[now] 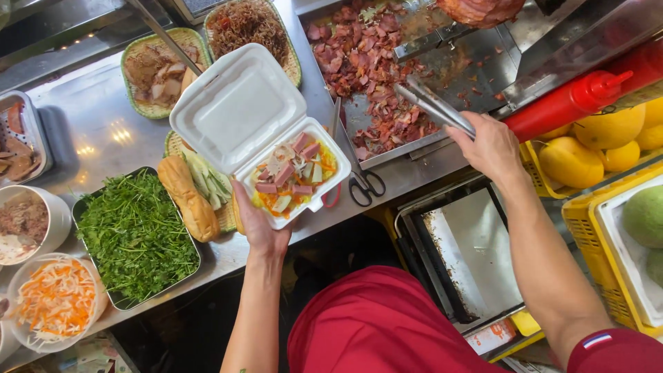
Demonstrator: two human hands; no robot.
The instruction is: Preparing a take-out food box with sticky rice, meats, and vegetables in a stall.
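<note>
My left hand (259,224) holds up an open white foam box (242,110) from beneath. Its lower half is filled with pink meat slices, shredded carrot and pale vegetable pieces (293,176); the lid stands open toward the back left. My right hand (492,146) grips metal tongs (431,103), whose tips reach into a steel tray of chopped reddish meat (366,62). A large roasted meat block (480,10) hangs above that tray.
Black-handled scissors (362,181) lie by the meat tray. A baguette (188,197), a tray of green herbs (135,238), a pickled carrot bowl (55,300), baskets of sliced meat (159,72) and shredded meat (248,27) sit left. A red squeeze bottle (570,103) and yellow crates of fruit (608,148) stand right.
</note>
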